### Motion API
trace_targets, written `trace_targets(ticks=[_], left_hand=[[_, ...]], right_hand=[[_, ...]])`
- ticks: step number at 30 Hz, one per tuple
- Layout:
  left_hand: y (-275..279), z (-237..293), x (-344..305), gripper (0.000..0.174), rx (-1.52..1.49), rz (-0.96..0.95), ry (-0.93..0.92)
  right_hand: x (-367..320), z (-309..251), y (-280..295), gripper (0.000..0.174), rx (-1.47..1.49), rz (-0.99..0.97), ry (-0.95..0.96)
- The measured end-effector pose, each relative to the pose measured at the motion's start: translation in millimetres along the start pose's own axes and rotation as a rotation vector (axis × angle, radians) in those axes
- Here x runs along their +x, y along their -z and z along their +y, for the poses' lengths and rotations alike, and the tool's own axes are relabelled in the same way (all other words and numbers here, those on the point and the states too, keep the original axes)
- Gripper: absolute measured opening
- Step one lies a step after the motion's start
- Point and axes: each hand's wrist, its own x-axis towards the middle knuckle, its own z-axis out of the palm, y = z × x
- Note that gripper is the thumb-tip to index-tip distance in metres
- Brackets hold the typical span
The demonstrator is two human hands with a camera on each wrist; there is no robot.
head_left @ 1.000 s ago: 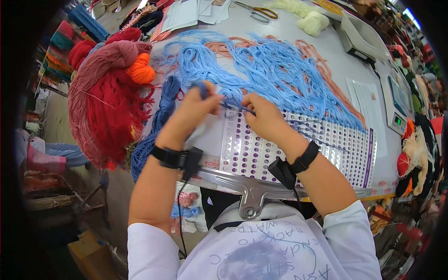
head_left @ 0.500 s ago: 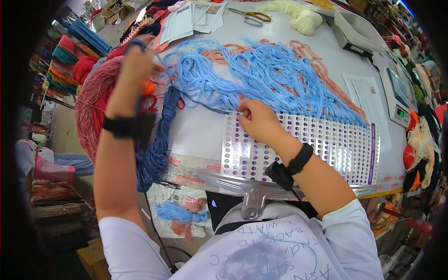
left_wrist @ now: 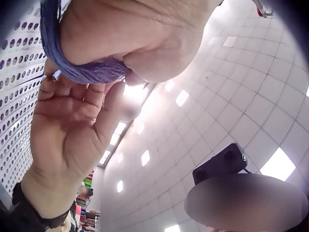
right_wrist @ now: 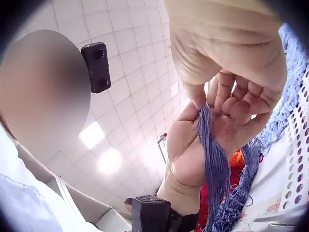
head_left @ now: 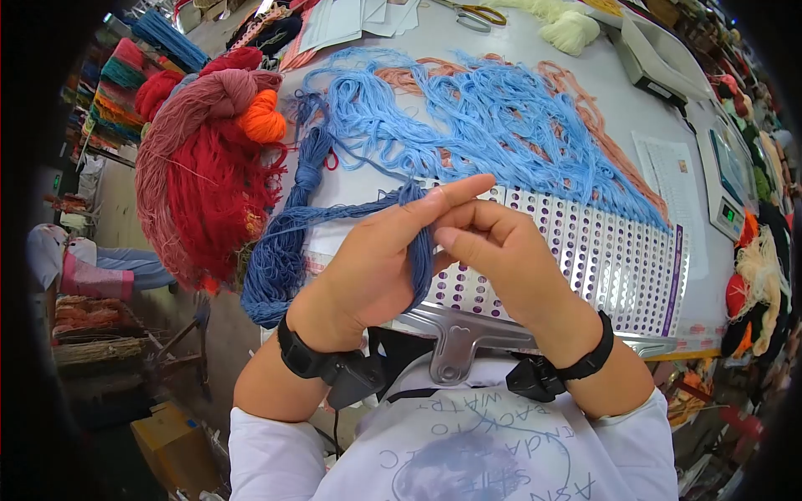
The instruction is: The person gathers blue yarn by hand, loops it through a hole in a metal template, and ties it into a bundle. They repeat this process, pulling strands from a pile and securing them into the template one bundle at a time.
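A dark blue yarn hank (head_left: 288, 230) is held just above the perforated board (head_left: 603, 260). It is looped round the left hand (head_left: 376, 265), whose fingers are curled about it, and pinched by the curled fingers of the right hand (head_left: 503, 250).

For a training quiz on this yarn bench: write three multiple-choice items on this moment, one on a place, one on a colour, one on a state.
1. Where does the red yarn hank lie?
A. on the floor
B. left of the perforated board, at the table edge
C. on top of the board

2. What colour is the yarn bundle looped over the left hand?
A. cream
B. orange
C. dark blue

3. How is the left hand?
A. flat and empty
B. fingers curled round the yarn bundle
C. clenched, holding nothing

Answers:
1 B: the head view shows it at the table's left edge.
2 C: both wrist views show dark blue strands.
3 B: the right wrist view shows the strands crossing its palm under curled fingers.
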Motion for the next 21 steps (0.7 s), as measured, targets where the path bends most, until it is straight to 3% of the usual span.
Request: trace_targets(ticks=[10, 20, 21], left_hand=[[2.5, -8.3, -8.1, 0.055, -0.062, 0.019, -0.043], [8.4, -0.1, -18.0, 0.053, 0.015, 0.087, -0.092], [12.8, 0.7, -18.6, 0.052, 0.008, 0.012, -0.070]], right_hand=[[-13.1, 2.9, 0.1, 0.009, -0.079, 0.011, 0.002], [-17.7, 3.4, -4.0, 0.006, 0.077, -0.046, -0.006], [-18.2, 2.1, -5.6, 0.007, 0.121, -0.038, -0.036]])
